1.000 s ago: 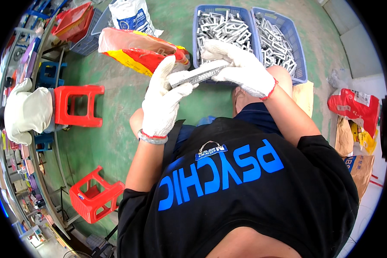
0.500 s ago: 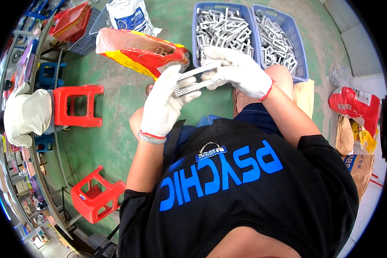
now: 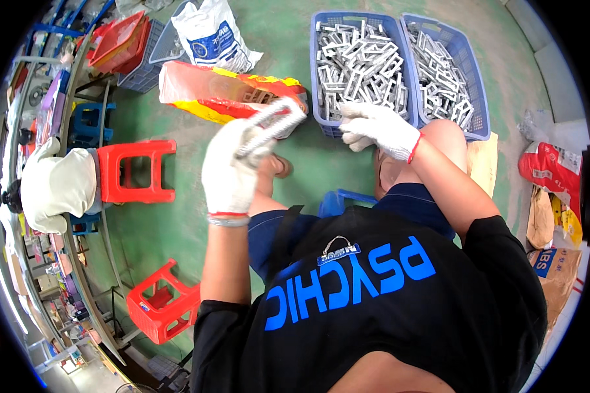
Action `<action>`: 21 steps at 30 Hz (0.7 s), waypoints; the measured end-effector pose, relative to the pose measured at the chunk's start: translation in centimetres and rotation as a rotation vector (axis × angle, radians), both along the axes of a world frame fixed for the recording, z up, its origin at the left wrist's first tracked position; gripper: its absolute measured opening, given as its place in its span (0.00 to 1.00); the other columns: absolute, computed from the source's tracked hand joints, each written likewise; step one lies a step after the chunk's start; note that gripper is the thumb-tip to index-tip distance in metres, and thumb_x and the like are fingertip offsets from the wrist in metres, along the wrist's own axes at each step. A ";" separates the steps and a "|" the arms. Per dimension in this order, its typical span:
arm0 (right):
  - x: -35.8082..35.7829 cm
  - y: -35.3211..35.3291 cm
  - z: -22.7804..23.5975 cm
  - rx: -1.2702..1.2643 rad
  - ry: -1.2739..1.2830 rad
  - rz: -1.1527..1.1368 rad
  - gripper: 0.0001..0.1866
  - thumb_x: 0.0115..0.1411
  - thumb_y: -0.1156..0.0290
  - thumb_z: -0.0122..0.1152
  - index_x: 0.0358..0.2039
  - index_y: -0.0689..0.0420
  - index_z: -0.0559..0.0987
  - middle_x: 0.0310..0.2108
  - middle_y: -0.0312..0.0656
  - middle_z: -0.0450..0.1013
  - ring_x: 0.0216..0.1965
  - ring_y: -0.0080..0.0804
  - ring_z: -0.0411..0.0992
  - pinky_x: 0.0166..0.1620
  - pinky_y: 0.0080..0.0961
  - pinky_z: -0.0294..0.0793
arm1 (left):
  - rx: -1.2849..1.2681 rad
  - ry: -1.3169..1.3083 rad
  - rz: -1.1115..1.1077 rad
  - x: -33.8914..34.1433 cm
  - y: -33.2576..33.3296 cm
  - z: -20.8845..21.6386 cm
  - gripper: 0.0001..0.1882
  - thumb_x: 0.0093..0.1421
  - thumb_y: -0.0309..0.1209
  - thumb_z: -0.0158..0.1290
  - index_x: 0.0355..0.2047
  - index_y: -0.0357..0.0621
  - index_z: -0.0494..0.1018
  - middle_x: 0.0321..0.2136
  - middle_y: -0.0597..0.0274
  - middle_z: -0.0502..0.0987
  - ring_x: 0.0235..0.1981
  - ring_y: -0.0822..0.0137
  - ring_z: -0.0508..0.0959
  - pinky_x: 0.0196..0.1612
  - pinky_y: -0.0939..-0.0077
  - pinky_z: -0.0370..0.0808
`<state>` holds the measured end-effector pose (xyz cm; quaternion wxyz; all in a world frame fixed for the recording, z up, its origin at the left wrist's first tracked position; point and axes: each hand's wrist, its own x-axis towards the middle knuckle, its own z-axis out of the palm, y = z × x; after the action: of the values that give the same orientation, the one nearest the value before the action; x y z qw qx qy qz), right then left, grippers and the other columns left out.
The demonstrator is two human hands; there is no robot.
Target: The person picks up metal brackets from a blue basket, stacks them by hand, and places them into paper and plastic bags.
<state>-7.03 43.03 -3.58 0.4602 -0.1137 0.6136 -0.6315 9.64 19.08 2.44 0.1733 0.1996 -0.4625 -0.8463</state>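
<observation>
My left hand (image 3: 228,171), in a white knitted glove, grips a silvery rectangular metal frame (image 3: 280,126) by one end. The frame is smeared by motion and tilts up beside the mouth of a red and yellow sack (image 3: 206,108), which has similar pieces inside. My gloved right hand (image 3: 383,133) hovers at the near edge of a blue basket (image 3: 316,98) heaped with metal frames (image 3: 360,62). Its fingers are loosely bent and apart, with nothing seen in them. A second blue basket (image 3: 484,108) of frames adjoins the first on the right.
Red stools (image 3: 137,147) stand on the green floor at left, near a seated person (image 3: 59,187) at a long cluttered bench. Behind the open sack are a white bag (image 3: 216,39) and red crates (image 3: 121,46). A red sack (image 3: 550,167) and brown paper bags lie at right.
Before, both hands held the metal frame between them. My right hand has let go and moved right and down toward the basket. My left hand has drawn leftward with the frame.
</observation>
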 end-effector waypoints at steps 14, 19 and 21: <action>-17.5 -0.3 -13.0 0.492 0.015 -0.313 0.30 0.47 0.65 0.74 0.48 0.67 0.75 0.29 0.48 0.73 0.19 0.32 0.69 0.17 0.32 0.68 | -0.185 -0.231 0.235 -8.7 -16.8 -3.5 0.12 0.64 0.27 0.51 0.45 0.32 0.70 0.46 0.47 0.71 0.46 0.52 0.76 0.52 0.59 0.78; -23.3 -2.3 -17.4 0.557 0.013 -0.428 0.37 0.48 0.59 0.74 0.54 0.68 0.72 0.56 0.60 0.67 0.50 0.56 0.73 0.44 0.61 0.75 | -0.292 -0.232 0.197 -8.6 -9.7 -0.9 0.21 0.64 0.27 0.52 0.55 0.31 0.64 0.49 0.49 0.69 0.48 0.53 0.75 0.53 0.60 0.77; -25.0 -3.5 -18.3 0.613 -0.023 -0.475 0.51 0.46 0.53 0.75 0.63 0.68 0.61 0.64 0.58 0.59 0.62 0.57 0.62 0.58 0.69 0.61 | -0.375 -0.284 0.221 -7.8 -7.5 -0.5 0.23 0.65 0.30 0.52 0.57 0.32 0.64 0.51 0.49 0.70 0.51 0.57 0.74 0.54 0.61 0.76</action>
<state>-31.98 39.54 -21.89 0.3208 0.1814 0.7778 -0.5091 1.87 11.62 1.96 0.2318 0.3302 -0.6065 -0.6851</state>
